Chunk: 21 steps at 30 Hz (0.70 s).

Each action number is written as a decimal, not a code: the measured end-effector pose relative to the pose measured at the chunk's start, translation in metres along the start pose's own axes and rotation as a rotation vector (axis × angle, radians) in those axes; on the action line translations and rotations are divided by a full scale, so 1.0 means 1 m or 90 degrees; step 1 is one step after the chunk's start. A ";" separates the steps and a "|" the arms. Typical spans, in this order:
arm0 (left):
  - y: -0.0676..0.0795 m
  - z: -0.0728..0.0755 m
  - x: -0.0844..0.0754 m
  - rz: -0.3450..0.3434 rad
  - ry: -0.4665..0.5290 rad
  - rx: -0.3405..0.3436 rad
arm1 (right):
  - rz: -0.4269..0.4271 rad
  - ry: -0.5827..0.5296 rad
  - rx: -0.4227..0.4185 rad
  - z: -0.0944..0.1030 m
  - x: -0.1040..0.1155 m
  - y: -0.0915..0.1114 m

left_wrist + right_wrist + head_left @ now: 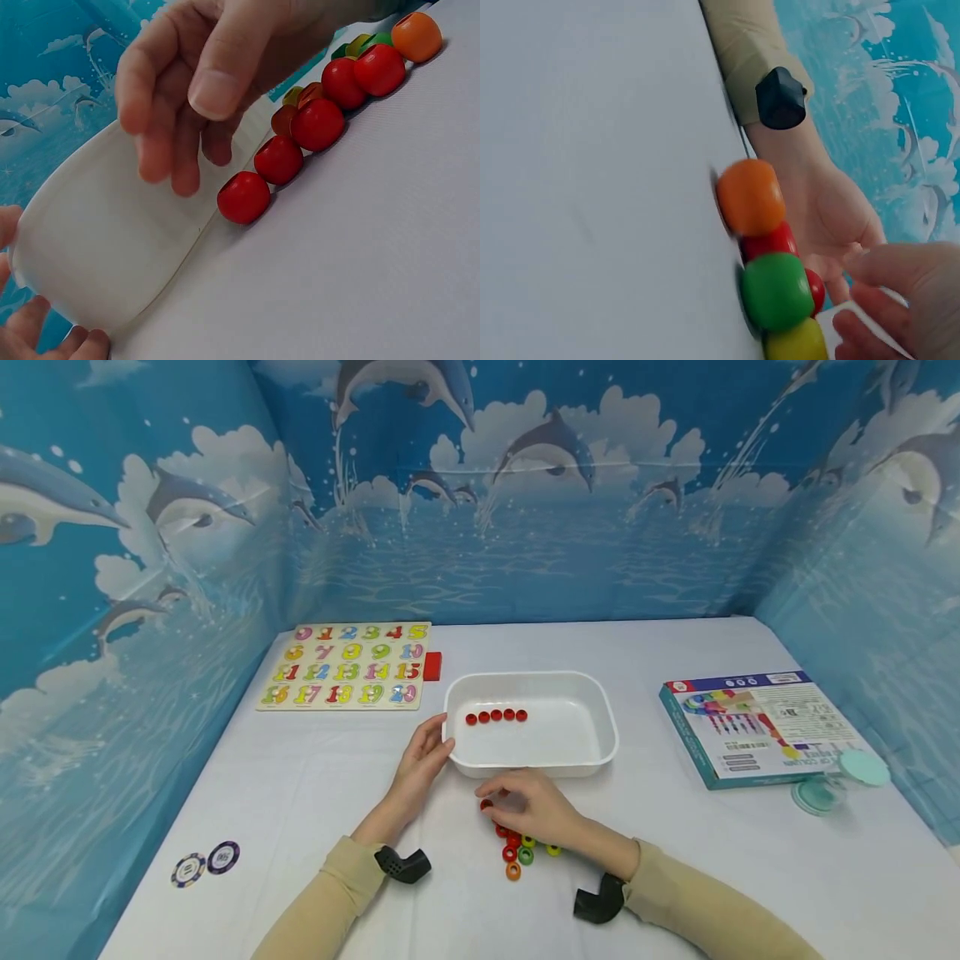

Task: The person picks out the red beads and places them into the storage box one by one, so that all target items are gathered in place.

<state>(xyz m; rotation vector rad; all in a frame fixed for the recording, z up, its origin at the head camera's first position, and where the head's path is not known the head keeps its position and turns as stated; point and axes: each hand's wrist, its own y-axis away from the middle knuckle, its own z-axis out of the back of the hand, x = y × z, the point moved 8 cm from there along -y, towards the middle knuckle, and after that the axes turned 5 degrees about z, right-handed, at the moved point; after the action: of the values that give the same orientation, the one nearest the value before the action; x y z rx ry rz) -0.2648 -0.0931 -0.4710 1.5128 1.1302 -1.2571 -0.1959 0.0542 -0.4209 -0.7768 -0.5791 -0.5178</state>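
Observation:
My left hand point(414, 770) grips the left end of a white plastic tray point(558, 737), its fingertips along the rim. Inside the tray, several red beads point(496, 715) form a row near the left. Just in front of the tray, my right hand point(534, 808) hovers over loose beads with its fingers loosely bent. Its thumb and fingertips are close above a red bead point(244, 197), and nothing is between them in the left wrist view. More red beads, an orange bead point(513, 871), a green bead point(778, 291) and yellow beads point(553, 850) lie bunched beneath and beside this hand.
A number puzzle board point(345, 667) lies at the back left with a red block point(432, 666) beside it. A boxed toy set point(765, 727) and small round containers with pale green lids point(864, 767) are on the right. Two round chips point(223, 857) lie front left.

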 end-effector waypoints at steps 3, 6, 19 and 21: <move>0.002 -0.002 -0.004 0.011 0.002 0.005 | -0.044 0.023 0.003 -0.005 -0.011 0.003; 0.006 -0.005 -0.011 0.015 -0.006 0.014 | -0.087 0.050 0.013 -0.009 -0.017 0.006; 0.001 -0.001 -0.002 0.009 -0.001 0.002 | -0.160 0.100 0.005 -0.010 -0.022 0.006; 0.000 0.000 0.000 0.007 -0.007 -0.003 | -0.163 0.103 0.005 -0.010 -0.022 0.007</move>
<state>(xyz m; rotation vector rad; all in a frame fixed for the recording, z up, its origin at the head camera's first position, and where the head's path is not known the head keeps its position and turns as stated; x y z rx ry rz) -0.2650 -0.0932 -0.4714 1.5046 1.1157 -1.2539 -0.2047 0.0554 -0.4438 -0.6501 -0.5331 -0.8068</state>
